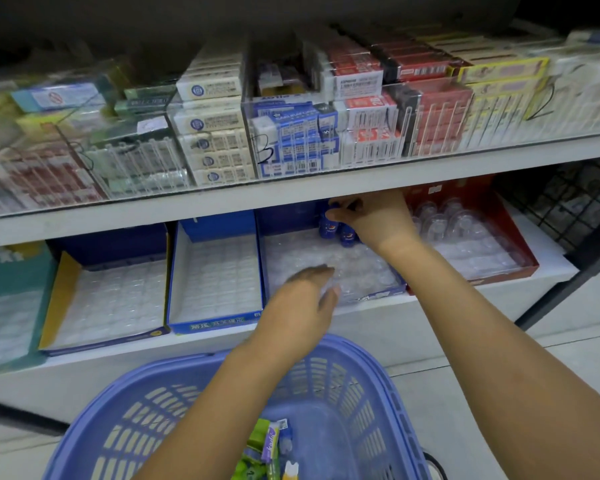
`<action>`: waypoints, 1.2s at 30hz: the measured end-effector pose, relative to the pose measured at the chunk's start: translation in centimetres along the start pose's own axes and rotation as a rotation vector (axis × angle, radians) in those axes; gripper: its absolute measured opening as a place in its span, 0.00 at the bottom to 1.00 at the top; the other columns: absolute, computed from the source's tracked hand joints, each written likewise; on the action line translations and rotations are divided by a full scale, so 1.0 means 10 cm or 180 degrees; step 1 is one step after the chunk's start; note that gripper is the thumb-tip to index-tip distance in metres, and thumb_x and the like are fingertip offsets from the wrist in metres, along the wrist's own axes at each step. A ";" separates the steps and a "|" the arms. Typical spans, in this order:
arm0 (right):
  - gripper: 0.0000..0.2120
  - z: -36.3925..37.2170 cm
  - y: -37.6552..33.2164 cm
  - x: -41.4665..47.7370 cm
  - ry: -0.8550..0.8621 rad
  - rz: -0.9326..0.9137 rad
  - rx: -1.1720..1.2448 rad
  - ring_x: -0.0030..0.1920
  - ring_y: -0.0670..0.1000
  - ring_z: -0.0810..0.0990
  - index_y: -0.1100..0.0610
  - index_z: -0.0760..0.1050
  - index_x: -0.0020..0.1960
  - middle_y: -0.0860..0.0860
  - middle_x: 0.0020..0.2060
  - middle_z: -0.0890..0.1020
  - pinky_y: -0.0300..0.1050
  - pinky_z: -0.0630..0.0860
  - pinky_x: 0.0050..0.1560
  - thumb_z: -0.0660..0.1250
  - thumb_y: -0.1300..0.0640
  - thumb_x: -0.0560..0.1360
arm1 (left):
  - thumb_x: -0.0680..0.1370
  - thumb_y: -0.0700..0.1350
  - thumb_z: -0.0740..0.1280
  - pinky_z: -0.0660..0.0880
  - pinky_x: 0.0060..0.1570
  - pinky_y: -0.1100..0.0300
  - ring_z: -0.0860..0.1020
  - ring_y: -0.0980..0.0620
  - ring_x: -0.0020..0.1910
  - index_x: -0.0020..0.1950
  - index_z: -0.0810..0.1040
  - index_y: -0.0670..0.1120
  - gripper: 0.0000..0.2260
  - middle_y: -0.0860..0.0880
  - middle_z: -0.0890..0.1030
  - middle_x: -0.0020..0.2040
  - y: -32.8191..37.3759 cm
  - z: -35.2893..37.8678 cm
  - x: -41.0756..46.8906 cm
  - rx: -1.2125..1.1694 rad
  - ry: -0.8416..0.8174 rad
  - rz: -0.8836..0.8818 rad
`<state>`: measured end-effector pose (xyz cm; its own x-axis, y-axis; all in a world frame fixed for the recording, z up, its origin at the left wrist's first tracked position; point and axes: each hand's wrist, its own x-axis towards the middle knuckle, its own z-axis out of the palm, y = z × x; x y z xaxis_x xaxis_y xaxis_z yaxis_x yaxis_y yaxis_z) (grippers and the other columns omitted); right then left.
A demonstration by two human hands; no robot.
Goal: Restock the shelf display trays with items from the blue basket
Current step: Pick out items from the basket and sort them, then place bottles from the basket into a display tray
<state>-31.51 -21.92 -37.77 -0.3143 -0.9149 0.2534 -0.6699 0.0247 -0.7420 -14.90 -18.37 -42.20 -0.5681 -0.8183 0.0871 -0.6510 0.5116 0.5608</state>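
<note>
The small blue plastic bottle stands upright, long axis vertical and cap up, in the back row of the dark blue cardboard tray with a clear moulded insert. The right hand is directly above it and pinches its cap. The left hand hovers with fingers relaxed, holding nothing, over the tray front and nearer the blue slatted plastic basket.

The upper shelf board hangs low across mid-frame, leaving a narrow slot above the trays. The blue tray left of centre lies open; the blue basket fills lower centre.
</note>
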 end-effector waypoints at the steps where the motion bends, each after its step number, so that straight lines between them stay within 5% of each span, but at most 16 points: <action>1: 0.05 0.04 0.02 0.03 -0.0148 -0.0073 -0.0161 0.47 0.53 0.80 0.59 0.82 0.47 0.55 0.45 0.84 0.42 0.75 0.49 0.71 0.59 0.72 | 0.82 0.49 0.57 0.57 0.67 0.67 0.63 0.52 0.73 0.73 0.66 0.46 0.20 0.49 0.67 0.74 -0.02 0.04 -0.05 0.0176 -0.0143 0.0078; 6: 0.12 0.11 0.07 0.11 -0.0552 -0.0111 -0.0891 0.55 0.57 0.78 0.57 0.81 0.55 0.55 0.53 0.82 0.51 0.74 0.57 0.69 0.55 0.73 | 0.82 0.49 0.55 0.46 0.71 0.67 0.52 0.54 0.77 0.76 0.59 0.45 0.22 0.51 0.56 0.78 -0.14 0.11 -0.14 0.0444 -0.0439 0.0191; 17: 0.14 0.21 -0.07 0.25 -0.0905 0.0157 -0.2279 0.61 0.58 0.72 0.52 0.78 0.57 0.54 0.58 0.78 0.50 0.69 0.62 0.66 0.48 0.74 | 0.82 0.48 0.56 0.53 0.73 0.59 0.53 0.52 0.77 0.75 0.61 0.44 0.22 0.49 0.56 0.78 -0.12 0.07 -0.08 0.0323 -0.0693 0.0070; 20: 0.18 0.22 -0.16 0.06 -0.0658 0.0023 -0.2294 0.63 0.60 0.70 0.56 0.75 0.60 0.56 0.60 0.76 0.49 0.69 0.58 0.68 0.49 0.73 | 0.82 0.45 0.58 0.57 0.71 0.61 0.59 0.50 0.75 0.73 0.66 0.42 0.19 0.46 0.62 0.76 -0.07 0.03 -0.17 0.0095 -0.0396 0.0150; 23: 0.14 0.21 -0.35 -0.29 -0.0636 -0.0001 -0.1349 0.50 0.57 0.78 0.63 0.78 0.51 0.59 0.48 0.81 0.46 0.74 0.47 0.70 0.53 0.73 | 0.79 0.42 0.61 0.71 0.59 0.57 0.76 0.46 0.59 0.59 0.78 0.42 0.12 0.43 0.78 0.59 -0.13 -0.02 -0.44 -0.0265 0.0411 0.0248; 25: 0.13 0.25 -0.49 -0.62 -0.1167 0.0023 -0.1186 0.43 0.53 0.79 0.63 0.80 0.45 0.57 0.42 0.83 0.42 0.72 0.40 0.71 0.52 0.71 | 0.78 0.43 0.61 0.75 0.49 0.53 0.79 0.44 0.48 0.51 0.80 0.42 0.08 0.43 0.81 0.48 -0.32 -0.01 -0.68 -0.0351 0.0558 0.0041; 27: 0.13 0.41 -0.59 -0.95 -0.1983 -0.0045 -0.1521 0.45 0.53 0.80 0.62 0.81 0.45 0.57 0.43 0.84 0.41 0.73 0.42 0.71 0.51 0.71 | 0.77 0.43 0.62 0.76 0.46 0.52 0.80 0.42 0.46 0.48 0.80 0.42 0.08 0.42 0.83 0.44 -0.60 0.07 -0.93 -0.0205 0.0082 -0.0479; 31: 0.13 0.98 -0.46 -1.59 -0.3345 0.0063 -0.1996 0.44 0.55 0.79 0.63 0.81 0.52 0.57 0.43 0.83 0.42 0.72 0.40 0.69 0.54 0.73 | 0.76 0.38 0.62 0.75 0.53 0.55 0.80 0.44 0.54 0.52 0.81 0.40 0.10 0.41 0.83 0.52 -1.16 0.37 -1.43 0.0118 -0.1032 -0.1374; 36: 0.11 1.61 0.14 -2.20 -0.4125 0.0364 -0.2399 0.44 0.55 0.73 0.65 0.76 0.58 0.61 0.50 0.78 0.47 0.68 0.43 0.64 0.64 0.76 | 0.80 0.37 0.59 0.70 0.64 0.53 0.71 0.44 0.67 0.69 0.71 0.42 0.17 0.42 0.72 0.69 -1.56 0.72 -1.86 0.0269 -0.1885 -0.1509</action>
<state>-14.67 -8.20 -54.35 0.1388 -0.5963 -0.7906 -0.9897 -0.0543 -0.1327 2.19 -9.21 -58.45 -0.3778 -0.6906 -0.6167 -0.9153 0.1783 0.3612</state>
